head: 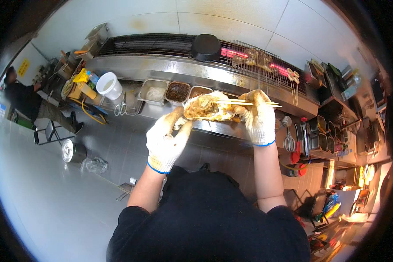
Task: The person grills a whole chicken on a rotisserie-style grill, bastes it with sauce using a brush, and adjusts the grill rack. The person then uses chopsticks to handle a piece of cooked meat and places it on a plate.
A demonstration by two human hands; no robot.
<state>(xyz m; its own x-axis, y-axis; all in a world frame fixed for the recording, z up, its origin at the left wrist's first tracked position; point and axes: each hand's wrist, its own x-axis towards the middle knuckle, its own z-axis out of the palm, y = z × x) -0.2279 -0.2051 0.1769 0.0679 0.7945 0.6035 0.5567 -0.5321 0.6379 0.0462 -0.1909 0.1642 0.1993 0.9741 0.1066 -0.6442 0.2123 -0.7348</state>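
My left hand [168,144], in a soiled white knit glove with a blue cuff, grips the left end of a large, browned, irregular piece of food [204,108]. My right hand [258,114], gloved the same way, pinches thin wooden skewers [231,102] at the food's right end. The skewers reach over or into the food; which of these I cannot tell. Their pointed ends stick out past my right hand. Behind the food, metal pans line the counter, one holding a white substance [155,93], another a dark chunky sauce [177,91].
A long grill [144,46] with glowing elements runs along the wall. On it are a black pan [206,47] and a wire rack of food [253,60]. Scissors [120,106] and a white bucket [109,85] stand left. Another person [26,95] sits far left.
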